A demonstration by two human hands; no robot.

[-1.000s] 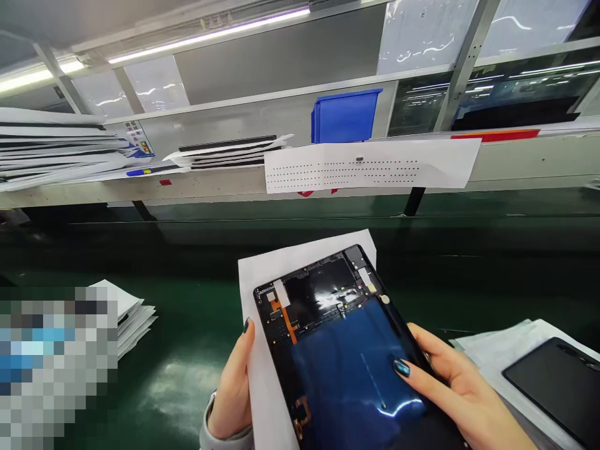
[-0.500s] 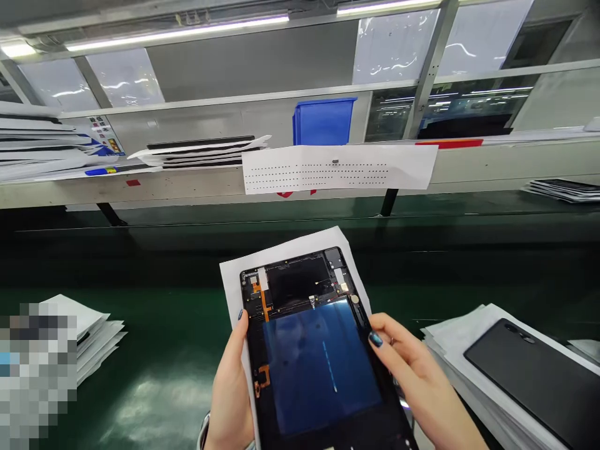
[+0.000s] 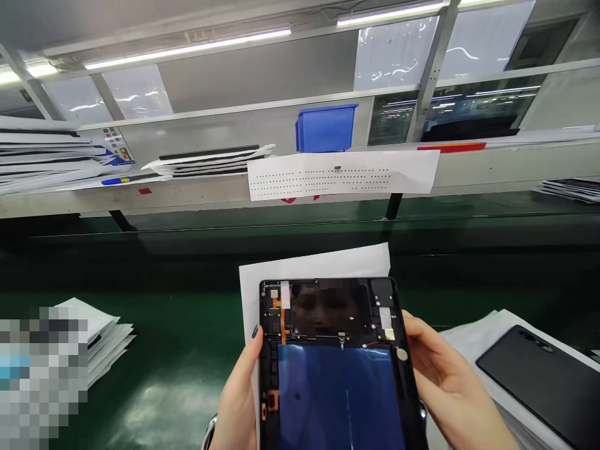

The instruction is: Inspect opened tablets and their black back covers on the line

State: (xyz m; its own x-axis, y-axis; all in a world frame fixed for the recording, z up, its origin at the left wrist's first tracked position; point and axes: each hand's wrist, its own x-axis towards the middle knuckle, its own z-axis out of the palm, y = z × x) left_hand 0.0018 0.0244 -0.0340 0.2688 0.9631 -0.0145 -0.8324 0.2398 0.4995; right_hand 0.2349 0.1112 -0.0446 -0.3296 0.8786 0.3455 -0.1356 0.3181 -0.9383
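Between my hands is an opened tablet (image 3: 342, 394), its inside facing up, with a large blue-filmed battery, a dark board area and orange flex cables. A white paper sheet (image 3: 314, 262) lies behind it and sticks out past its top and left edges. My left hand (image 3: 237, 394) grips the left edge, thumb on the frame. My right hand (image 3: 450, 375) is closed around the right edge, its fingers partly hidden behind the tablet. The tablet's lower end runs out of the view.
On the right, a dark tablet back cover (image 3: 539, 381) lies on a stack of white sheets (image 3: 497, 322). Another paper stack (image 3: 110, 350) is at left, partly pixelated. The shelf ahead holds a blue bin (image 3: 325, 128) and piles of sheets (image 3: 206, 164). The green table (image 3: 164, 350) lies below.
The tablet has turned from a slant to nearly straight and shifted a little right and down. Both hands have moved with it, and my right thumb has slid off its face to the edge.
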